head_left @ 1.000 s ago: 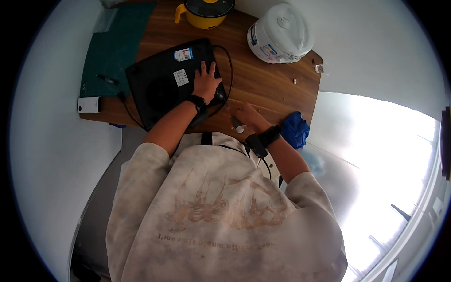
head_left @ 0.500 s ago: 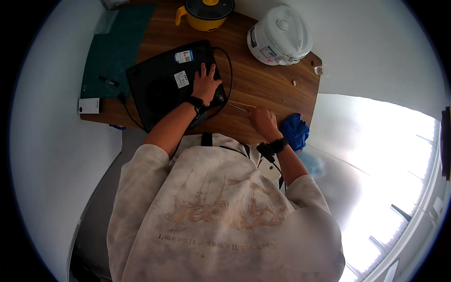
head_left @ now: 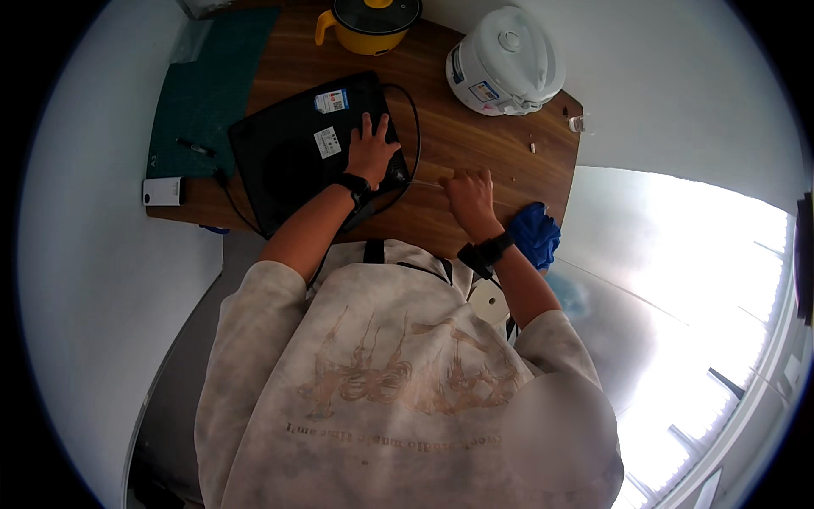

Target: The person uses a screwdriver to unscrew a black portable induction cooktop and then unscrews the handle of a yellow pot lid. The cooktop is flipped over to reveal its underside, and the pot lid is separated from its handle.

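A flat black appliance [head_left: 288, 136], which looks like an induction cooker lying underside up, rests on the wooden table with white labels on it. My left hand [head_left: 371, 154] lies flat on its right part, fingers spread and open. My right hand [head_left: 469, 202] is closed to the right of the appliance. From it a thin metal shaft, like that of a screwdriver [head_left: 426, 183], points left to the appliance's near right corner. Its handle is hidden in my fingers. Whether the tip touches the corner is too small to tell. A black cord [head_left: 416, 127] loops along the appliance's right side.
A yellow pot [head_left: 373, 41] and a white rice cooker [head_left: 506, 64] stand at the back. On the left lie a green cutting mat [head_left: 203, 93], a black marker [head_left: 195, 147] and a white box [head_left: 163, 192]. Crumpled blue cloth [head_left: 534, 236] sits at the right edge.
My right hand has moved slightly left and away from me, turning at the wrist. The screwdriver's shaft now lies more level and closer to the appliance's corner. My left hand has stayed put.
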Demonstrator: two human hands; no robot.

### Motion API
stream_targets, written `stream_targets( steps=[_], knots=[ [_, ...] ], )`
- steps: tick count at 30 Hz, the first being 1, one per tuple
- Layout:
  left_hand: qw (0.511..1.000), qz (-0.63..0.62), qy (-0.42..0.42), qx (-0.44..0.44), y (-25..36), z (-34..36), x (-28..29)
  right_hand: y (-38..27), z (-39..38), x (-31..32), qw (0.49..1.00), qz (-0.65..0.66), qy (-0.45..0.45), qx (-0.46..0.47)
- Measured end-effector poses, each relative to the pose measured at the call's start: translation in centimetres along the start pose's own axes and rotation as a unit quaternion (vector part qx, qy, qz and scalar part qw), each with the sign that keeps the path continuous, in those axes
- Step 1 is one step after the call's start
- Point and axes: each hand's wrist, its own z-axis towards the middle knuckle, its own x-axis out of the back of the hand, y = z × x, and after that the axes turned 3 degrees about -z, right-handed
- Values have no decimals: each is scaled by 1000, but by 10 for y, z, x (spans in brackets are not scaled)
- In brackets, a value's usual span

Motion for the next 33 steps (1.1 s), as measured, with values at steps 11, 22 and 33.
stream_targets(
  steps=[11,22,33],
  knots=[
    [1000,7,-1,-2,-2,1,-3,2,26,13,994,-82,-14,71],
    [1000,7,-7,-6,-2,1,0,1,39,17,989,-118,-12,91],
    [1000,-3,3,-4,-3,0,-3,0,49,12,992,-103,7,79]
  ],
)
